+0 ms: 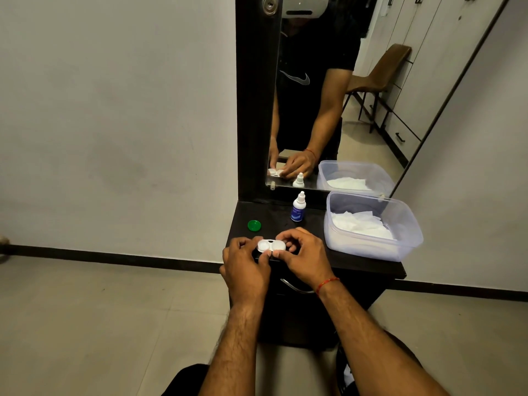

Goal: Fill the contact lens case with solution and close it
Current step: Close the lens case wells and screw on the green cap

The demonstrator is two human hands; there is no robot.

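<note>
Case (271, 246): white plastic, small, with two round wells side by side joined by a short bridge, its long side running left to right. Both wells look pale and shiny; whether either holds liquid or wears a lid is too small to tell. One green cap (254, 225) lies by itself on the dark table (274, 221), behind and to the left of the case and well apart from it.

The case sits between the two hands at the table's front edge; I cannot tell if it rests on the top or is held just above it. The left hand (245, 264) pinches the left end, thumb at the near rim and curled fingers over the far side. The right hand (303, 255) pinches the right end the same way, and the two thumb tips almost meet at the near middle. A red thread (327, 282) circles the right wrist.

Behind the case the bottle (297, 210) stands upright, white nozzle up, blue label, near the mirror (314, 110). To its right a clear tub (411, 218) holds white tissue (360, 227).
</note>
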